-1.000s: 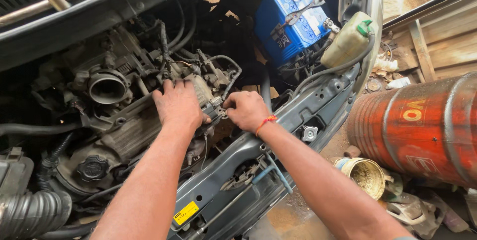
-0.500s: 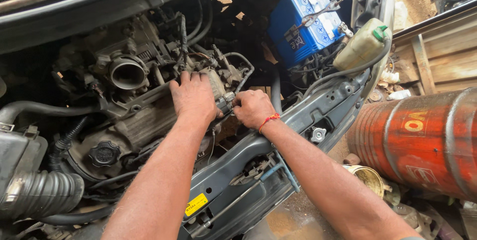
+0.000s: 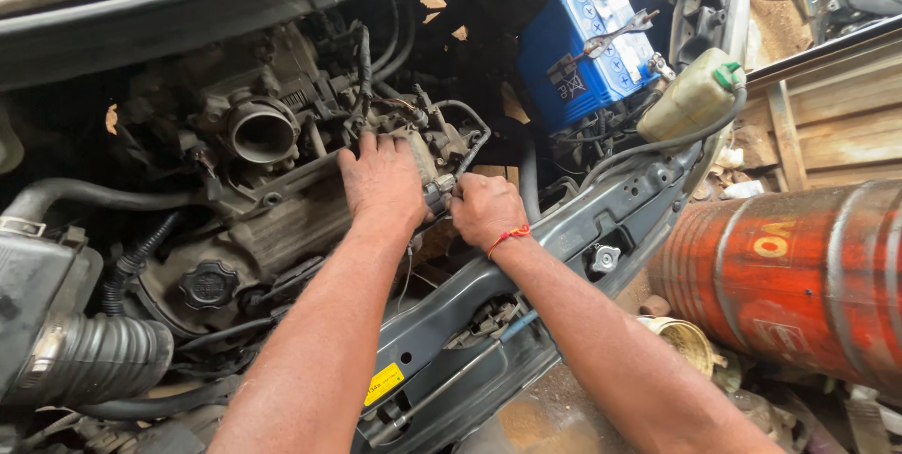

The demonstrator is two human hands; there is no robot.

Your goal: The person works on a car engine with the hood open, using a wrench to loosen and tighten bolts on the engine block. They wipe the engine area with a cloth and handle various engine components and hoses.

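I look down into an open car engine bay. My left hand [image 3: 382, 180] lies flat on a grimy metal engine part [image 3: 427, 155] at the middle of the engine, fingers spread over its top. My right hand [image 3: 484, 209], with a red thread at the wrist, is curled beside it and pinches a small connector or fitting [image 3: 442, 186] on that part's right side. The round throttle opening [image 3: 261, 133] sits just left of my left hand. What exactly the right fingers grip is partly hidden.
A blue battery [image 3: 584, 57] sits at the back right, with a pale coolant bottle [image 3: 691, 97] beside it. A ribbed intake hose [image 3: 103, 356] lies at lower left. A black oil cap [image 3: 208, 284] is near. A rusty orange drum [image 3: 808, 275] lies right of the grey front crossmember [image 3: 526, 275].
The view has shifted so the engine sits lower right in frame. Both hands stay on the same engine part, the right hand closing in on its side fitting.
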